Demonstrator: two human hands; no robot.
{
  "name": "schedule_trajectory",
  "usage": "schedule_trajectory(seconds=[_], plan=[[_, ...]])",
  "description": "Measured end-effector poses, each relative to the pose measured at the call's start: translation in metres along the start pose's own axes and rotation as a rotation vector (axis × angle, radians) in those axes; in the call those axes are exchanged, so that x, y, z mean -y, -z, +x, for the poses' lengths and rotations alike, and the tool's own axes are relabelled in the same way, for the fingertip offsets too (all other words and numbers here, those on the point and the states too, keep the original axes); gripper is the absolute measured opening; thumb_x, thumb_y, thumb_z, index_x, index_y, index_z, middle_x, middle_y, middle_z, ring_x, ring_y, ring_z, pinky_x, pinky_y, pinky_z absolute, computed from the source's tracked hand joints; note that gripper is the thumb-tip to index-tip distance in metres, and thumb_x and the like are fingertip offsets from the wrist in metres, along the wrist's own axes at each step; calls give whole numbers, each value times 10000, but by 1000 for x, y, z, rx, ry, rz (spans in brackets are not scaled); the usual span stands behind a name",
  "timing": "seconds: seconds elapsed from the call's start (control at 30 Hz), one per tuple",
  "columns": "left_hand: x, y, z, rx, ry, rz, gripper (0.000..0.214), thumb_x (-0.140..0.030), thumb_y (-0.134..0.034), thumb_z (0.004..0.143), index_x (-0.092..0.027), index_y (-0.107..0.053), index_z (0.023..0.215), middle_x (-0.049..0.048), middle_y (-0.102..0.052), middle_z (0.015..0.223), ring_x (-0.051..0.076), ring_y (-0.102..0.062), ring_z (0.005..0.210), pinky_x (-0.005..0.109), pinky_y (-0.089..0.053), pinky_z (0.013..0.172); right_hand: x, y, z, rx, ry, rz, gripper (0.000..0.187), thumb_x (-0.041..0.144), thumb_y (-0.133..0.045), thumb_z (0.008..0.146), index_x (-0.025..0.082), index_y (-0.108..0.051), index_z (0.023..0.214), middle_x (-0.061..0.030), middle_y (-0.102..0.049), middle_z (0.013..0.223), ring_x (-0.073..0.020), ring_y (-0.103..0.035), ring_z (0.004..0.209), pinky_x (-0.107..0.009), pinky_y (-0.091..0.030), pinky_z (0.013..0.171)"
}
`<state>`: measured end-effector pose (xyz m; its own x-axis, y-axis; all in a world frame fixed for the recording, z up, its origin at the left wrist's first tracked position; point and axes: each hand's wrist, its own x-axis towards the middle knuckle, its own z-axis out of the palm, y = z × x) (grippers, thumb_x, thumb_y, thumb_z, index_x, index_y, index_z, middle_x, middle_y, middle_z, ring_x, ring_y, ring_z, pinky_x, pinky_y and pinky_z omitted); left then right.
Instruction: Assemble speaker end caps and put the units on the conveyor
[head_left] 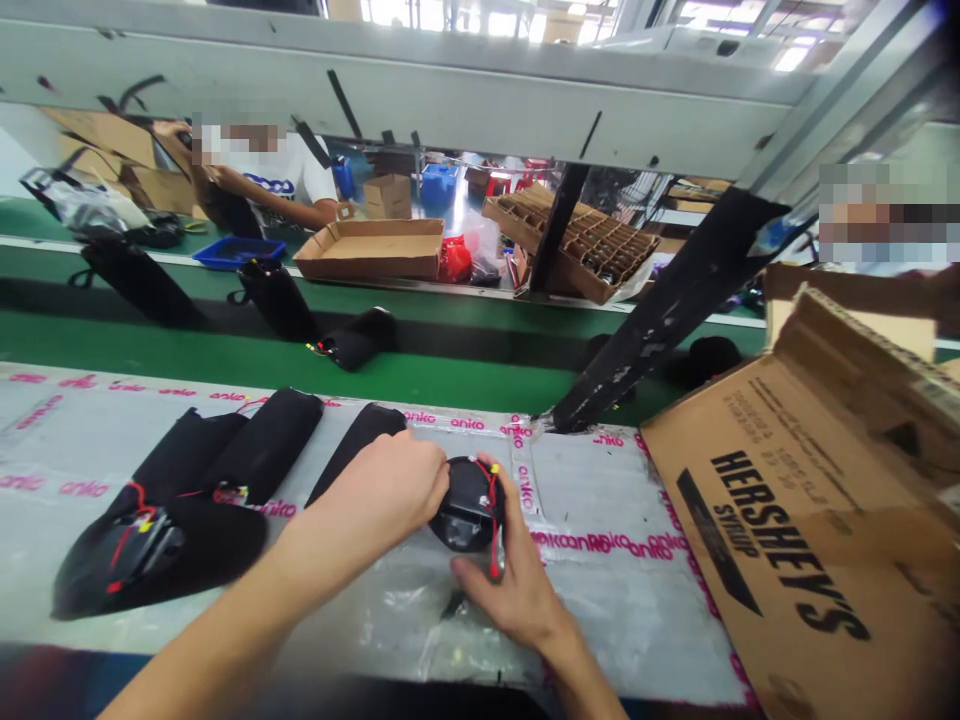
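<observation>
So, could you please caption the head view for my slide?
The left hand and right hand grip a round black part with red wires on a film-covered bench beside a Hershey's carton.

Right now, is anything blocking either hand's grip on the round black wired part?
Nothing visible. The left hand and right hand both touch the round black plastic part with red wires directly, with no object between them.
</observation>
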<state>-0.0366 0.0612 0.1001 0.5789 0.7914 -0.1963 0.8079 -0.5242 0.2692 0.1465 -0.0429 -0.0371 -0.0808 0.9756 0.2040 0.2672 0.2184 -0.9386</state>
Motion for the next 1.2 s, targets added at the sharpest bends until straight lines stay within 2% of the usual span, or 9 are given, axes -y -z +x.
schedule_trajectory(seconds=[0.13,0.2,0.27,0.33,0.5,0.67,0.87,1.1,1.2], plan=[[13,-30,-17,-45,-91,-550,404,-445,-541,1113,-308,-688,1462,81,-807,1345,308,-771,1229,420,-593,1062,-14,6,-6,-66,60,85,900,487,-653,1034,262,-147,1744,-129,-262,1820,-344,-252,1693,-563,-287,1367],[22,-55,-17,-34,-184,-762,717,-477,-766,988,-348,-492,1637,73,-633,1613,320,-622,1465,467,-505,1221,-22,7,-5,-87,57,90,928,588,-640,1031,242,-160,1747,-144,-300,1804,-356,-278,1683,-560,-310,1358],[29,-81,-7,-86,-229,-878,986,-465,-909,853,-310,-402,1684,117,-554,1677,357,-532,1543,532,-408,1302,-29,6,-3,-107,33,94,964,665,-617,1020,222,-168,1749,-155,-330,1789,-361,-296,1676,-553,-328,1350],[29,-105,8,-146,-262,-953,1035,-521,-901,844,-247,-367,1688,169,-523,1688,386,-493,1565,569,-356,1325,-34,6,1,-133,-4,108,931,677,-574,1038,218,-186,1748,-153,-341,1782,-352,-281,1682,-552,-305,1358],[4,-142,38,-414,-282,-1074,984,-797,-594,947,-140,-347,1636,235,-534,1630,408,-519,1514,571,-391,1287,-35,-6,12,-289,-70,147,718,626,-497,1089,249,-351,1682,-133,-439,1717,-328,-350,1649,-580,-255,1365],[-13,-155,43,-567,-190,-1084,903,-830,-475,960,-171,-365,1568,211,-597,1527,407,-584,1416,560,-446,1222,-27,-32,23,-456,-71,170,685,610,-485,1066,214,-390,1617,-168,-521,1615,-348,-487,1542,-561,-403,1279],[-22,-151,22,-558,-210,-1098,800,-713,-592,943,-213,-418,1542,167,-637,1468,383,-642,1331,520,-518,1152,-6,-32,7,-563,-105,226,546,359,-482,996,209,-460,1521,-145,-624,1470,-323,-644,1337,-498,-542,1131],[-30,-177,-10,-689,-314,-1216,663,-496,-645,991,-283,-442,1585,112,-554,1571,346,-571,1397,489,-459,1192,32,-40,-21,-533,-142,239,668,111,-479,917,279,-493,1564,-64,-515,1659,-286,-443,1579,-553,-351,1322],[-30,-177,-7,-684,-284,-1274,634,-440,-655,979,-274,-474,1564,102,-576,1539,335,-583,1365,470,-469,1163,35,-35,-12,-527,-143,220,633,94,-474,928,320,-513,1518,-54,-547,1618,-272,-489,1544,-579,-397,1294]])
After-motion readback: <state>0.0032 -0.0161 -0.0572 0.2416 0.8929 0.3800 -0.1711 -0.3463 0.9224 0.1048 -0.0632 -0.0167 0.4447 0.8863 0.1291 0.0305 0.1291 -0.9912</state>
